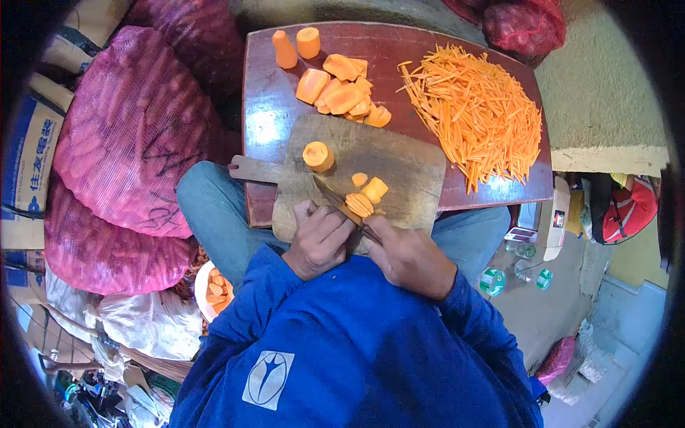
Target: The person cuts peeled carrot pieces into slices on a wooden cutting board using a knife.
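My right hand (417, 262) is closed around the handle of a knife (330, 194), whose blade points up and to the left across the wooden cutting board (407, 171). Left of the blade, my left hand (319, 239) is curled with its fingers bent in; whatever it may hold is hidden. Carrot slices (359, 205) lie fanned against the knife, next to a short carrot piece (374, 189) and a small carrot offcut (359, 178). Farther up the board, a thick carrot chunk (317, 155) stands on end.
The board rests on a red-brown table (399, 36). Carrot slabs (346, 96) lie at its back left, a heap of carrot strips (485, 114) at its right. Mesh sacks (135, 135) are stacked leftward, near a white bowl (205, 303) of carrot pieces. Plastic bottles (492, 281) lie rightward.
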A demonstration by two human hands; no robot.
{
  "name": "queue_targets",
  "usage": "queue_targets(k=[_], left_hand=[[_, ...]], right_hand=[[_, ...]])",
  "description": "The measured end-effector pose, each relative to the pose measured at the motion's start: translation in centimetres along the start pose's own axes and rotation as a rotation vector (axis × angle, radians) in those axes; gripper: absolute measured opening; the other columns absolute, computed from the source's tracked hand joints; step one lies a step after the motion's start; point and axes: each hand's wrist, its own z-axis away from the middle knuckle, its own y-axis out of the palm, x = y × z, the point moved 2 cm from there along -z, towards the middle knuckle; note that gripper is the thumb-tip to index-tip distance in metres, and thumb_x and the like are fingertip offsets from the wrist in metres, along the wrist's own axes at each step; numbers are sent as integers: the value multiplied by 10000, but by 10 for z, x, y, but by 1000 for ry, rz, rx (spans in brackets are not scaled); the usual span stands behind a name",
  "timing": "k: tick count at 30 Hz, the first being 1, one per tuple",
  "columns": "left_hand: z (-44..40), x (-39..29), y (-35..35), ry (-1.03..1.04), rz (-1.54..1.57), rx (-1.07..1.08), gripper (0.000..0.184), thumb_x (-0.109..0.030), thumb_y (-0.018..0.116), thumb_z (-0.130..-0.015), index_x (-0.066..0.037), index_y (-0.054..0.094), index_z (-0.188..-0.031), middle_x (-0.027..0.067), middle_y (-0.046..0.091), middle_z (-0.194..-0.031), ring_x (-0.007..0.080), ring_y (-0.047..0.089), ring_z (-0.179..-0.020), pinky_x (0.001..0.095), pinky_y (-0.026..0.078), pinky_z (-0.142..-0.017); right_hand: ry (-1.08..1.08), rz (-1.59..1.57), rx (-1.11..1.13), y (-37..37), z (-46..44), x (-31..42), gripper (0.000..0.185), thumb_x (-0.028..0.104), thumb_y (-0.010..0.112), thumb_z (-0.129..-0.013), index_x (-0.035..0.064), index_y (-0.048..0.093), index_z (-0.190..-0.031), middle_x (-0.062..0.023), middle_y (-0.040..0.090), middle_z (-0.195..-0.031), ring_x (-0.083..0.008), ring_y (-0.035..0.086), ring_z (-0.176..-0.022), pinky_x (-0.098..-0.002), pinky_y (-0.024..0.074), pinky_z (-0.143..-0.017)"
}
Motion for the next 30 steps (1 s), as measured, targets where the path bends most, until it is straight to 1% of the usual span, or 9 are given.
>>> queue_targets(k=[3, 5, 9, 12, 17, 20, 23, 27, 30], left_hand=[[-3, 0, -3, -17, 17, 22, 495, -12, 737, -593, -4, 741, -1088, 81, 700, -1018, 244, 638, -816, 446, 370, -772], [-1, -1, -6, -28, 37, 38, 503, -6, 734, -592, -1, 738, -1095, 87, 695, -1011, 250, 640, -818, 447, 374, -779], [3, 2, 0, -9, 56, 34, 508, 10, 723, -585, 14, 725, -1092, 112, 681, -1008, 268, 646, -823, 449, 383, -792], [5, 3, 0, 0, 58, 44, 493, 11, 721, -584, 20, 721, -1077, 120, 677, -1007, 272, 645, -820, 451, 386, -791], [4, 3, -1, 14, 75, 21, 472, 8, 726, -592, 23, 719, -1064, 122, 681, -1008, 272, 647, -819, 448, 386, -788], [2, 1, -2, 10, 62, 41, 470, 4, 729, -598, 26, 717, -1067, 126, 687, -1021, 273, 651, -825, 445, 386, -785], [-1, -1, -3, -2, 28, 20, 475, 6, 730, -605, 30, 717, -1079, 123, 685, -1022, 273, 652, -831, 441, 385, -786], [1, 1, -4, -9, 54, 45, 504, 12, 730, -609, 32, 715, -1112, 119, 671, -996, 274, 649, -837, 445, 399, -821], [5, 2, -1, -13, 62, 40, 528, 4, 730, -603, 33, 710, -1131, 116, 660, -976, 278, 640, -831, 454, 407, -844]], right_hand=[[-8, -60, -19, -11, 6, 2, 342, 253, 622, -1055, 42, 516, -1302, -263, 723, -867, -482, 718, -786, -570, 569, -656], [83, -40, 70, -21, 19, 12, 359, 256, 627, -1054, 45, 505, -1316, -281, 726, -900, -496, 713, -783, -574, 577, -661], [134, -28, 129, -34, 41, 22, 363, 258, 631, -1053, 50, 500, -1320, -286, 728, -920, -501, 712, -778, -574, 585, -662], [110, -40, 99, -31, 47, 21, 357, 253, 627, -1056, 51, 494, -1319, -287, 728, -922, -504, 713, -791, -579, 589, -663], [52, -20, 81, -21, 34, 15, 347, 241, 637, -1048, 35, 498, -1290, -258, 712, -833, -492, 710, -777, -569, 577, -657], [56, -10, 79, -3, 13, 2, 322, 188, 659, -1034, 19, 525, -1273, -272, 720, -913, -490, 713, -817, -575, 567, -689], [55, 2, 59, 1, 1, 4, 274, 190, 650, -1035, 20, 531, -1213, -279, 708, -888, -493, 707, -809, -591, 547, -678], [-37, 27, 7, -14, 13, 8, 313, 243, 622, -1053, 15, 514, -1239, -250, 706, -816, -479, 708, -764, -568, 567, -653], [92, -53, 52, -26, 30, 18, 300, 249, 619, -1058, 38, 517, -1247, -256, 718, -851, -492, 714, -782, -569, 574, -654]])
